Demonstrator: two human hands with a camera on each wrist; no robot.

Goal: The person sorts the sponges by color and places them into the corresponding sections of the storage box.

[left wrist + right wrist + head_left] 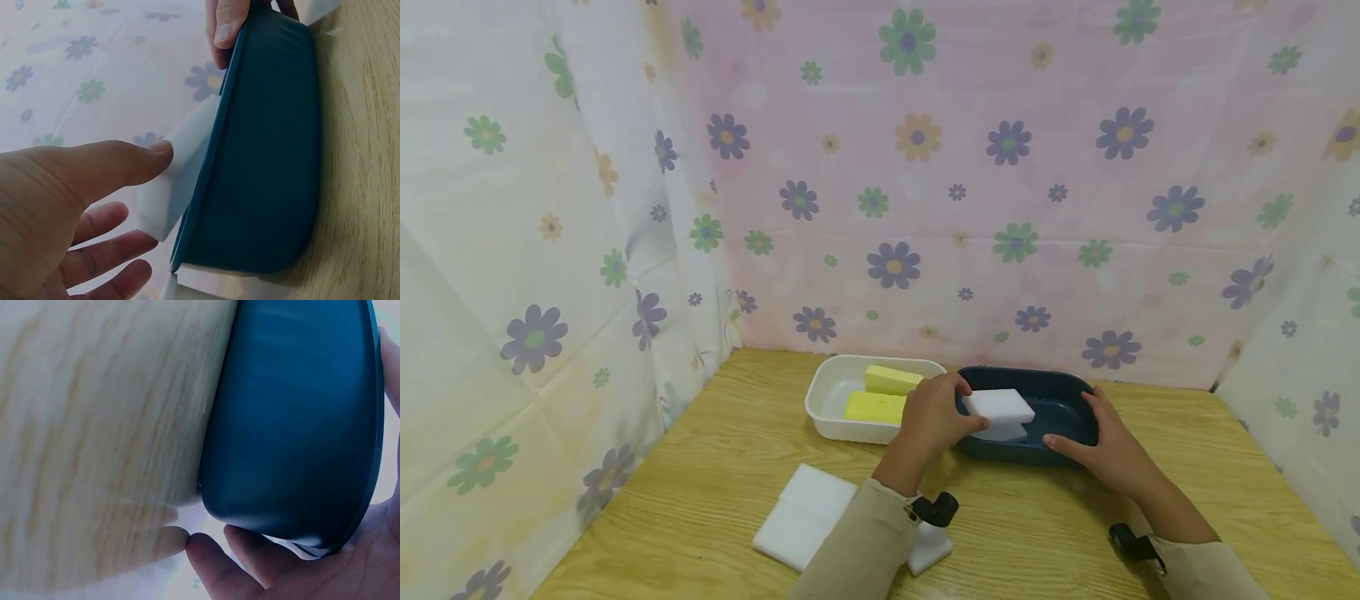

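Observation:
My left hand [934, 417] pinches a white sponge block [1002, 405] over the left part of a dark blue tub [1030, 454]. Thumb and fingertips meet the near end of that block [178, 172] in the left wrist view. Just below it, another white sponge [1006, 432] shows inside the tub. My right hand [1112, 450] holds the tub's right end, its thumb over the front rim. From the right wrist view, the fingers [269, 559] curve around the tub's end wall [294, 425].
Left of the blue tub stands a white tub [850, 430] with two yellow sponges [874, 407] in it. Several white sponge blocks [805, 517] lie on the wood-grain table [700, 517] near the left forearm, which partly hides them. Flowered cloth [962, 167] hangs behind and at both sides.

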